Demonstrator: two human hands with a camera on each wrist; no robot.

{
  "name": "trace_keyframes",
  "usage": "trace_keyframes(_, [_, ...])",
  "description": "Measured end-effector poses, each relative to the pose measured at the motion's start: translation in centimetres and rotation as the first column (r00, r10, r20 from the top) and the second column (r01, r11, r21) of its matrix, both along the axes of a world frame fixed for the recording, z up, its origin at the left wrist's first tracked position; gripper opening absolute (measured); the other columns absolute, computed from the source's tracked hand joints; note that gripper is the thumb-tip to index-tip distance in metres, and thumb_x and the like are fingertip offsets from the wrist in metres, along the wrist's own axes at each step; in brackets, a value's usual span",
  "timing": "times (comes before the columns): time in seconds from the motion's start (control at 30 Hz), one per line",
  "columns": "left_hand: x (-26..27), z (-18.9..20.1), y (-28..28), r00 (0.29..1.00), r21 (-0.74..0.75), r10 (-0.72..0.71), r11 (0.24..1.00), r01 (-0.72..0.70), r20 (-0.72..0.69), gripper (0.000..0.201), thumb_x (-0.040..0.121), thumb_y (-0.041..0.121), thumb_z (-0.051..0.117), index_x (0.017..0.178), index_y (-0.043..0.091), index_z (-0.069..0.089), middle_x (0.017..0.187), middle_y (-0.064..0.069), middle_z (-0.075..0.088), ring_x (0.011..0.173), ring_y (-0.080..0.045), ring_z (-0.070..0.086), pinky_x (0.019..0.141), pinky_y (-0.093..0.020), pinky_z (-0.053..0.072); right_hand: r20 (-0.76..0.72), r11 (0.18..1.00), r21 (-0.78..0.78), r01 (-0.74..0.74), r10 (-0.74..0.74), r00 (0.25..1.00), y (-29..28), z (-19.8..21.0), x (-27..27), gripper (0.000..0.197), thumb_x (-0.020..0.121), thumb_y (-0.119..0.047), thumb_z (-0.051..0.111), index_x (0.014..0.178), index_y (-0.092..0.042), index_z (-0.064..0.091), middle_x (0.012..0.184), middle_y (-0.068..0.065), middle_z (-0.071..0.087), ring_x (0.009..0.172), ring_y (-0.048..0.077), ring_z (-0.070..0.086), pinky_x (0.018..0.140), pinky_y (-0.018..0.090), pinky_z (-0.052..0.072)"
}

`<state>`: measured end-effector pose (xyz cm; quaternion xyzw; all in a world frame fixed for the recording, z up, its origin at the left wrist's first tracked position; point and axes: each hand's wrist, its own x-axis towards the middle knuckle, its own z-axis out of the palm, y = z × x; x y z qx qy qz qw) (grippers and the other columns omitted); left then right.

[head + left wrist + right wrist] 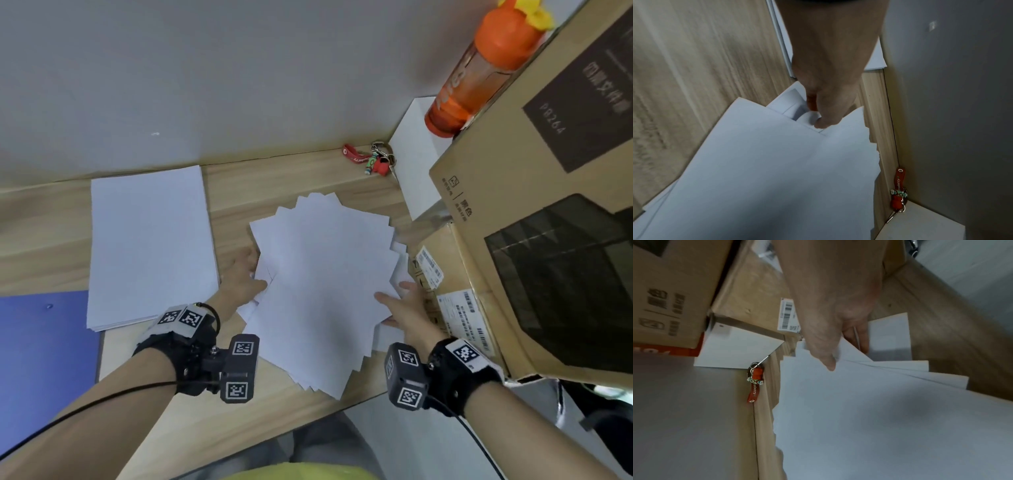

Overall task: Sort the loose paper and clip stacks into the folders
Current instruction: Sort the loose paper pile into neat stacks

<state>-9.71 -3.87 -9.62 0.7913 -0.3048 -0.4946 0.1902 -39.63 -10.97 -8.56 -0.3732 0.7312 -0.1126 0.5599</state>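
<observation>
I saw the fanned loose paper (325,287) mid-tabletop (239,185), long axis 11-to-5. Left hand (243,277) pinched its 9 o'clock edge, right hand (404,305) clasped the 3 o'clock edge (both equally near). Blue folder (44,359) sat at 8 o'clock.

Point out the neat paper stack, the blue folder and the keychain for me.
neat paper stack (150,246), head view, middle of its top sheet
blue folder (41,370), head view, bare cover near the left edge
keychain (356,157), head view, its red strap
</observation>
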Motion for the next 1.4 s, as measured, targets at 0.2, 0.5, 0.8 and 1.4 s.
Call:
trace_keyframes(0.2, [-0.4,0.5,0.9,0.989,-0.091,0.036,0.995,-0.050,-0.146,0.046,0.097,0.015,0.053,0.141,0.014,0.040,0.131,0.005,0.048,0.117,-0.010,0.045,0.088,-0.020,0.039,0.018,0.936,0.098,-0.338,0.338,0.941,-0.9,0.3,2.5,0.021,0.092,-0.011,0.054,0.112,-0.018,0.055,0.108,-0.001,0.062,0.103,0.022,0.061,0.078,0.038,0.059])
trace_keyframes(0.5, [4.7,-0.1,0.1,0.995,-0.108,0.089,0.991,-0.084,0.041,0.028,0.099,0.016,0.043,0.118,0.012,0.062,0.119,-0.008,0.063,0.110,-0.028,0.057,0.081,-0.031,0.047,-0.294,0.684,0.190,-0.704,0.724,0.624,-5.3,2.0,-0.5,0.024,0.088,-0.012,0.045,0.105,-0.007,0.061,0.106,0.008,0.066,0.095,0.025,0.063,0.083,0.031,0.052])
trace_keyframes(0.8, [4.8,1.5,-0.6,0.975,-0.075,-0.073,0.995,0.058,-0.210,0.059,0.085,0.035,0.070,0.137,0.027,0.045,0.127,0.007,0.058,0.111,-0.014,0.059,0.085,-0.025,0.047,-0.480,0.392,0.079,-0.917,0.821,0.309,-7.6,2.3,3.7,0.044,0.092,-0.032,0.053,0.131,-0.012,0.053,0.130,0.009,0.053,0.118,0.028,0.051,0.095,0.038,0.046])
trace_keyframes(1.4, [2.5,1.5,-0.1,0.975,-0.212,-0.173,0.967,0.141,-0.142,0.044,0.097,0.034,0.052,0.138,0.021,0.049,0.136,0.010,0.054,0.122,-0.007,0.051,0.103,-0.026,0.039,-0.082,0.646,0.082,-0.759,0.763,0.641,-7.3,0.4,6.5,0.049,0.088,-0.030,0.064,0.130,-0.010,0.048,0.127,-0.002,0.056,0.118,0.021,0.054,0.096,0.032,0.045])
